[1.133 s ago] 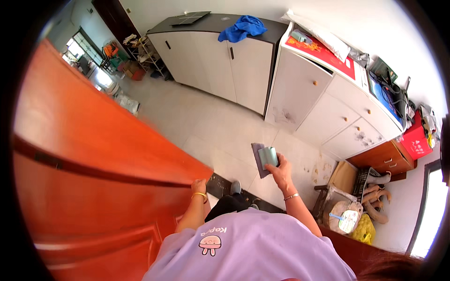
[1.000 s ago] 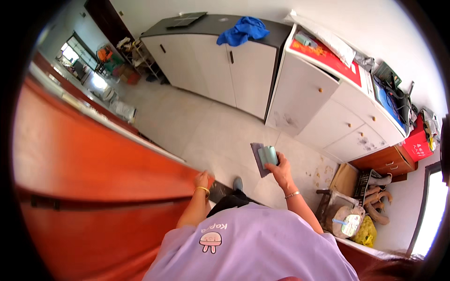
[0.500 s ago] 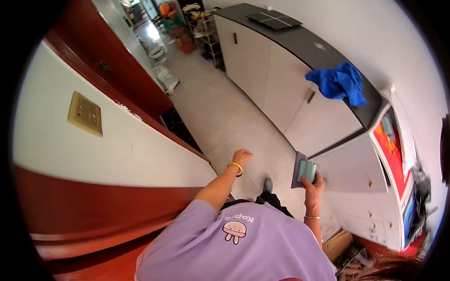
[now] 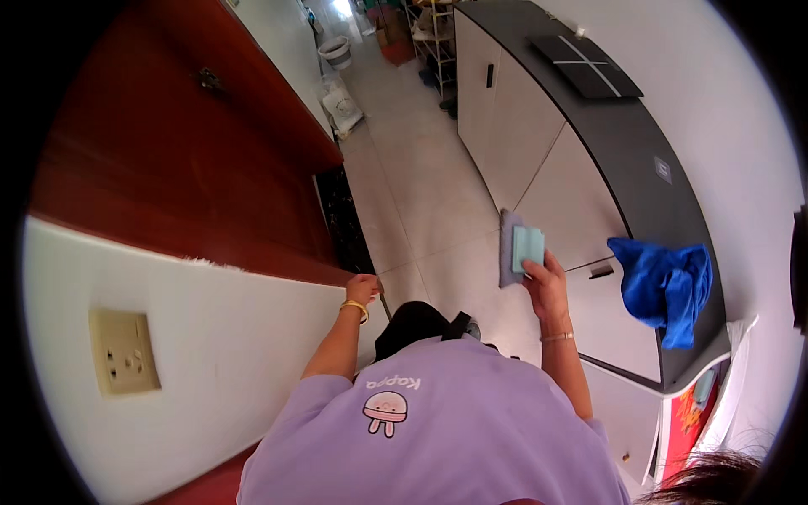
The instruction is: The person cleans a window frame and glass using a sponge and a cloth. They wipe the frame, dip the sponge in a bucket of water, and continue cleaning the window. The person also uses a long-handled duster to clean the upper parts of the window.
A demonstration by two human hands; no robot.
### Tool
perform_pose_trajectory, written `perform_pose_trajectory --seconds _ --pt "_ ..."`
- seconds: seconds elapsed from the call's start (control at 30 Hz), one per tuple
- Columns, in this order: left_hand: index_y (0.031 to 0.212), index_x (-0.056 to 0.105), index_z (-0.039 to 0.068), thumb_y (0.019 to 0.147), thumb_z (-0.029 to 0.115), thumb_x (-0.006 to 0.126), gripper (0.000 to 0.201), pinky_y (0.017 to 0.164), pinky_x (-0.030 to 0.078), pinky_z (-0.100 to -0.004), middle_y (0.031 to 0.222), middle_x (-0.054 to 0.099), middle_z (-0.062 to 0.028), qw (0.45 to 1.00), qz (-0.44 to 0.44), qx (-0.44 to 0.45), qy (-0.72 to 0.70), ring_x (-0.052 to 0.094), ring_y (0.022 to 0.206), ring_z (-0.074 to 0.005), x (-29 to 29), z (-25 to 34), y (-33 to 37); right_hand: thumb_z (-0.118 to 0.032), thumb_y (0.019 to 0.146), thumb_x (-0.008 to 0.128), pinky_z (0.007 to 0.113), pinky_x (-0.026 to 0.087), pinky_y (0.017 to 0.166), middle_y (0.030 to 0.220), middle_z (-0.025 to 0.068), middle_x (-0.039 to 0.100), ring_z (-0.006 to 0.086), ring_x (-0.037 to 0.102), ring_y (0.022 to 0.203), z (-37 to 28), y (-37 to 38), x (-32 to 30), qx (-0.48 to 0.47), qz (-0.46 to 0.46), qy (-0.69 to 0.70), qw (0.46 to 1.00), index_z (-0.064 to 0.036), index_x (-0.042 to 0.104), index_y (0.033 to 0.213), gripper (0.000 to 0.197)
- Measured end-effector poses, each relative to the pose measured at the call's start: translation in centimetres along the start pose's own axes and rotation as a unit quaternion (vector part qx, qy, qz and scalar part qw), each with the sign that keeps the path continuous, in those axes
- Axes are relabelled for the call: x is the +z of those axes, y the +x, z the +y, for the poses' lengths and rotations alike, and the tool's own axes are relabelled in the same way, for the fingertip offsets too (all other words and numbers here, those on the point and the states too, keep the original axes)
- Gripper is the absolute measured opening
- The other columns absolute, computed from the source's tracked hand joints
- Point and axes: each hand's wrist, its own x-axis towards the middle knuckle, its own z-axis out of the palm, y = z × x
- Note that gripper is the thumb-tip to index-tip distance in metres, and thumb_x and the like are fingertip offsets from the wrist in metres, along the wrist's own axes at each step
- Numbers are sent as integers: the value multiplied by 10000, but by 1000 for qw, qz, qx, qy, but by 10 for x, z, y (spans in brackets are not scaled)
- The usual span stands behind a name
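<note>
My right hand [image 4: 549,290] grips the pale teal handle of a scrubbing pad [image 4: 509,250]. The pad's flat grey-purple face points left, and it is held up off the floor, in front of the light cabinet doors. My left hand [image 4: 362,289], with a yellow bangle at the wrist, is curled into a loose fist close to the corner of the wall and door frame. Nothing shows in its fingers; I cannot tell if it touches the frame. Right of my right hand, a blue cloth [image 4: 665,286] hangs over the edge of the dark cabinet top [image 4: 619,147].
A dark red door [image 4: 181,160] stands on the left, with a wall socket [image 4: 126,352] nearer me. A black flat panel [image 4: 585,66] lies on the cabinet top. Down the tiled passage are a bucket [image 4: 336,53], a white bag [image 4: 342,109] and a rack [image 4: 433,38].
I have moved forward along the passage, so the cabinet, cloth and door sit nearer. My left hand has drawn left toward the door frame. The scrubbing pad stays in my right hand.
</note>
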Motion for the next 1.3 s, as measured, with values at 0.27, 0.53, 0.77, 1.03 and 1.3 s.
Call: perform_pose_trajectory --seconds 0.27,0.53,0.77,1.03,1.3 --pt "971 628 104 875 242 638 168 567 510 -293 795 641 -34 996 63 -41 -56 620 670 -145 -29 35 84 -42 814 633 277 475 726 1056 63 599 152 586 911 -14 161 121 38 -106 23 993 19 501 1268 477" --pt "937 640 60 883 233 636 181 524 494 -253 741 633 -24 998 6 6 -70 615 632 -112 -48 176 174 -86 787 695 279 483 749 1004 76 614 136 576 868 -13 302 233 -107 -80 -191 973 45 508 1255 521" --pt "971 642 53 882 244 632 211 558 501 -246 771 639 -23 993 -26 28 -109 625 656 -117 -42 291 263 -103 799 702 266 481 718 965 69 612 136 574 824 -30 399 274 -81 -50 -246 965 43 526 1244 500" --pt "959 638 50 878 245 634 212 557 499 -260 769 633 -29 997 14 25 -71 615 650 -119 -50 383 395 -153 839 680 250 496 637 948 38 615 104 584 795 -49 573 298 -31 -25 -228 973 14 547 1224 440" --pt "960 638 71 874 243 637 192 545 507 -290 747 631 -35 986 92 -53 -125 614 624 -140 -107 438 479 -175 827 696 252 467 601 951 53 618 108 563 755 -90 766 417 -1 -69 -211 975 30 527 1248 498"
